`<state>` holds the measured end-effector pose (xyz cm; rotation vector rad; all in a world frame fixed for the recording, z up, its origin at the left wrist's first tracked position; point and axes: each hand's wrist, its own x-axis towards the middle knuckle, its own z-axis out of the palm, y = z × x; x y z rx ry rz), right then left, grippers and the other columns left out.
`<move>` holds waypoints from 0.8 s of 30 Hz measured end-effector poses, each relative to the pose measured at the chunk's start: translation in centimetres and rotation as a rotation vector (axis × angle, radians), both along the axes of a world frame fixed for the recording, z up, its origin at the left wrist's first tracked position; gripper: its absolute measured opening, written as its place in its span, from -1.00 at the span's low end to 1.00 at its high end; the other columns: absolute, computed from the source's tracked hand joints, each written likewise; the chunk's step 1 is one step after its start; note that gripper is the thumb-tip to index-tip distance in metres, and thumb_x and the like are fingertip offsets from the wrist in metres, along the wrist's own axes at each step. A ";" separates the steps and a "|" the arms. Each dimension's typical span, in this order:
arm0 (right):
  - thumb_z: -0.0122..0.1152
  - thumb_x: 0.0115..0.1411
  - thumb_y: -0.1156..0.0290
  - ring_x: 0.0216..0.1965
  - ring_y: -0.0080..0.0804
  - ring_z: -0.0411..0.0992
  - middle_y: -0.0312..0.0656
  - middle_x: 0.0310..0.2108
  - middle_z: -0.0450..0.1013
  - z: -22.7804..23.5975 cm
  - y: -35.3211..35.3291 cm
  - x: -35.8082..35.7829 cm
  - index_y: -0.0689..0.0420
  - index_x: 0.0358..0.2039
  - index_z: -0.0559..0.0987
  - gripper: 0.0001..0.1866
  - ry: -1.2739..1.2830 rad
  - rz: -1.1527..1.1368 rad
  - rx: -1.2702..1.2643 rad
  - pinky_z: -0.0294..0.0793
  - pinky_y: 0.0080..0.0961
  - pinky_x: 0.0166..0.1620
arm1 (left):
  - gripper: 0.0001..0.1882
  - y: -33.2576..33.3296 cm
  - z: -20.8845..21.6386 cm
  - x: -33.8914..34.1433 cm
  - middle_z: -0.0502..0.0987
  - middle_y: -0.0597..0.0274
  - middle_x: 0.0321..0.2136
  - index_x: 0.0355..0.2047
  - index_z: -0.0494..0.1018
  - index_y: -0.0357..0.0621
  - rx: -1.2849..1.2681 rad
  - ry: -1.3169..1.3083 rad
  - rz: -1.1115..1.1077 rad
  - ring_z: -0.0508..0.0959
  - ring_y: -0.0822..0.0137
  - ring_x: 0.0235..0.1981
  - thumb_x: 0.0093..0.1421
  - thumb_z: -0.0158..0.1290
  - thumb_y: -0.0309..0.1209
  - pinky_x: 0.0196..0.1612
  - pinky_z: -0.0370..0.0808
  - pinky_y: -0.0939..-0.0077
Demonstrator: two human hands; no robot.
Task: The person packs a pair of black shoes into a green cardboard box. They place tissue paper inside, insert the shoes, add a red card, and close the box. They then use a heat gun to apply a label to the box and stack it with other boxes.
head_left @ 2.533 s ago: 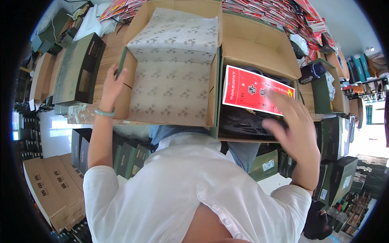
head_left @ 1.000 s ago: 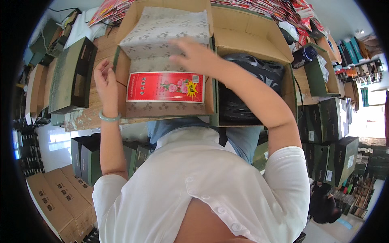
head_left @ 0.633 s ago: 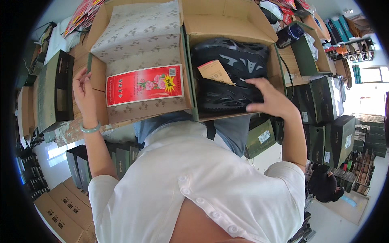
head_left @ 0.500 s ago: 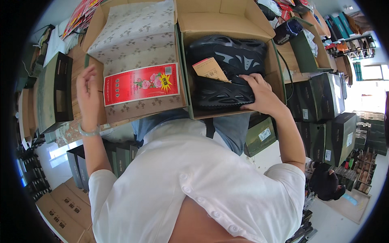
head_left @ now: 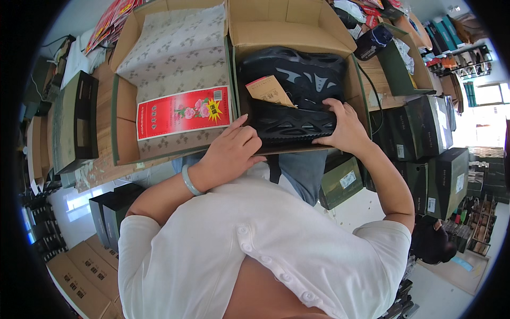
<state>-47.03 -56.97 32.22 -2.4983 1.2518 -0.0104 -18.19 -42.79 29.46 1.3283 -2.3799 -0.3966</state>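
Two black chunky-soled shoes [head_left: 297, 121] lie side by side in an open cardboard shoebox [head_left: 281, 22]. A tan paper tag [head_left: 271, 91] with a red edge rests on them. My right hand [head_left: 348, 126] is closed around the right end of the nearer shoe, thumb on its near side and fingers over the top. At the box's near left corner is my left hand [head_left: 231, 146], index finger stretched out and the others loosely bent, with nothing visible in it. Left of it, a second open shoebox [head_left: 125, 141] holds patterned tissue paper [head_left: 178, 37] under a red flowered packet [head_left: 183, 113].
A wooden table [head_left: 101, 167] carries both boxes. Closed dark green shoeboxes stand at left [head_left: 79, 122] and in stacks at right [head_left: 419, 127]. A dark jar [head_left: 373, 42] and a black cable [head_left: 374, 95] sit by the right box. A person in black [head_left: 433, 242] is further off.
My left hand has swung right, from the left shoebox's outer side to the near left corner of the shoes' box. My right hand keeps hold of the shoe.
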 end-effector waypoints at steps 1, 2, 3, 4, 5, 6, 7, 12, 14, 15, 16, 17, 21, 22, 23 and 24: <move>0.63 -0.35 0.09 0.06 0.03 0.38 0.07 -0.04 0.41 -0.2 0.0 -0.4 0.07 0.12 0.24 0.04 -0.045 0.001 -0.011 0.19 -0.10 0.26 | -0.75 0.0 0.1 0.0 0.36 0.07 -0.24 -0.36 0.44 -0.11 0.003 0.021 0.011 0.43 0.11 -0.02 0.08 0.24 -0.27 0.32 0.18 -0.01; 0.64 -0.36 0.08 0.04 0.02 0.39 0.06 -0.05 0.42 -0.2 0.0 -0.8 0.09 0.10 0.25 0.02 -0.090 0.003 -0.023 0.22 -0.13 0.25 | -0.75 0.0 0.1 0.0 0.35 0.08 -0.26 -0.41 0.44 -0.12 -0.026 0.051 0.018 0.43 0.09 -0.03 0.07 0.25 -0.27 0.32 0.19 0.01; 0.64 -0.37 0.07 0.02 0.00 0.40 0.05 -0.08 0.41 0.0 0.0 -0.9 0.12 0.07 0.25 0.02 -0.122 -0.002 -0.035 0.26 -0.16 0.22 | -0.75 0.1 0.2 0.1 0.34 0.09 -0.28 -0.46 0.44 -0.13 -0.055 0.079 0.028 0.42 0.07 -0.03 0.06 0.25 -0.27 0.32 0.20 0.03; 0.64 -0.37 0.05 0.00 -0.01 0.40 0.04 -0.10 0.41 0.3 0.1 -1.0 0.14 0.05 0.25 0.02 -0.155 -0.007 -0.047 0.29 -0.19 0.18 | -0.74 0.2 0.2 0.1 0.33 0.10 -0.29 -0.51 0.44 -0.15 -0.085 0.108 0.039 0.42 0.05 -0.03 0.05 0.26 -0.27 0.32 0.20 0.05; 0.65 -0.38 0.03 -0.02 -0.02 0.41 0.03 -0.12 0.41 0.5 0.1 -1.2 0.17 0.03 0.26 0.02 -0.188 -0.011 -0.060 0.33 -0.21 0.15 | -0.74 0.4 0.5 0.2 0.32 0.11 -0.30 -0.54 0.44 -0.14 -0.096 0.113 0.072 0.42 0.06 -0.06 0.04 0.26 -0.27 0.30 0.23 0.05; 0.65 -0.39 0.00 -0.04 -0.04 0.41 0.01 -0.14 0.40 0.5 0.2 -1.4 0.18 0.01 0.25 0.02 -0.208 -0.010 -0.080 0.37 -0.24 0.11 | -0.74 0.7 0.8 0.1 0.32 0.11 -0.31 -0.56 0.43 -0.14 -0.104 0.119 0.106 0.41 0.07 -0.09 0.02 0.27 -0.28 0.28 0.26 0.04; 0.65 -0.39 -0.02 -0.07 -0.06 0.42 0.00 -0.17 0.39 0.3 0.2 -1.7 0.20 -0.01 0.25 0.02 -0.228 -0.009 -0.101 0.40 -0.27 0.07 | -0.74 0.9 1.0 0.1 0.31 0.12 -0.32 -0.58 0.43 -0.13 -0.113 0.124 0.140 0.41 0.08 -0.12 0.01 0.27 -0.29 0.26 0.29 0.03; 0.68 -0.42 -0.06 -0.18 -0.18 0.43 -0.08 -0.23 0.33 -2.8 -0.3 -3.7 0.23 -0.12 0.24 0.01 -0.435 -0.038 -0.094 0.47 -0.38 -0.06 | -0.74 1.6 0.8 0.3 0.33 0.14 -0.32 -0.58 0.47 -0.13 -0.093 0.097 0.221 0.39 0.08 -0.12 -0.01 0.28 -0.25 0.24 0.30 0.06; 0.71 -0.43 0.00 -0.20 -0.27 0.42 -0.10 -0.24 0.31 -3.7 -0.6 -4.5 0.21 -0.14 0.22 0.00 -0.542 -0.043 -0.061 0.47 -0.40 -0.07 | -0.75 1.6 0.8 0.4 0.35 0.15 -0.32 -0.57 0.49 -0.12 -0.097 0.093 0.233 0.38 0.08 -0.11 -0.01 0.27 -0.24 0.23 0.31 0.09; 0.74 -0.46 0.10 -0.19 -0.38 0.38 -0.13 -0.25 0.29 -3.5 -0.1 -4.2 0.19 -0.13 0.19 0.01 -0.691 -0.079 0.041 0.44 -0.40 -0.04 | -0.75 1.7 0.8 0.3 0.35 0.15 -0.32 -0.56 0.49 -0.12 -0.110 0.096 0.239 0.38 0.08 -0.11 -0.01 0.27 -0.23 0.23 0.31 0.10; 0.75 -0.46 0.12 -0.18 -0.39 0.36 -0.14 -0.24 0.29 -3.8 -0.3 -4.5 0.18 -0.14 0.18 0.01 -0.726 -0.065 0.041 0.42 -0.40 -0.03 | -0.74 1.7 0.8 0.2 0.36 0.16 -0.32 -0.56 0.50 -0.12 -0.123 0.098 0.244 0.38 0.08 -0.11 0.00 0.26 -0.22 0.22 0.31 0.12; 0.75 -0.45 0.14 -0.17 -0.41 0.35 -0.15 -0.24 0.28 -4.4 -0.7 -4.9 0.17 -0.14 0.17 0.00 -0.760 -0.051 0.041 0.41 -0.40 -0.01 | -0.75 1.7 0.8 0.3 0.36 0.16 -0.31 -0.55 0.50 -0.11 -0.117 0.101 0.246 0.38 0.08 -0.12 0.00 0.26 -0.21 0.22 0.31 0.13; 0.74 -0.42 0.18 -0.15 -0.38 0.34 -0.13 -0.27 0.34 -4.1 -0.6 -4.8 0.11 -0.20 0.14 -0.05 -0.872 -0.081 0.108 0.34 -0.40 0.06 | -0.74 1.8 0.6 0.4 0.39 0.18 -0.30 -0.53 0.52 -0.09 -0.097 0.107 0.248 0.38 0.04 -0.10 -0.03 0.28 -0.19 0.23 0.30 0.12; 0.74 -0.42 0.17 -0.15 -0.38 0.35 -0.13 -0.28 0.35 -4.2 -0.7 -4.9 0.11 -0.21 0.14 -0.06 -0.873 -0.074 0.089 0.33 -0.39 0.06 | -0.73 1.8 0.5 0.4 0.39 0.19 -0.29 -0.52 0.53 -0.09 -0.092 0.103 0.246 0.37 0.03 -0.09 -0.04 0.29 -0.18 0.23 0.30 0.11; 0.74 -0.41 0.14 -0.16 -0.36 0.35 -0.13 -0.30 0.37 -4.4 -1.0 -5.4 0.09 -0.23 0.13 -0.06 -0.841 -0.059 0.048 0.33 -0.39 0.05 | -0.73 1.8 0.5 0.4 0.39 0.20 -0.29 -0.52 0.53 -0.09 -0.084 0.101 0.250 0.37 0.03 -0.08 -0.05 0.29 -0.18 0.23 0.30 0.12; 0.74 -0.42 0.13 -0.16 -0.36 0.35 -0.13 -0.30 0.37 -4.4 -1.2 -5.5 0.09 -0.23 0.13 -0.06 -0.880 -0.078 0.088 0.33 -0.39 0.06 | -0.73 1.8 0.6 0.4 0.39 0.20 -0.29 -0.52 0.53 -0.08 -0.076 0.098 0.250 0.37 0.03 -0.08 -0.05 0.30 -0.18 0.23 0.30 0.12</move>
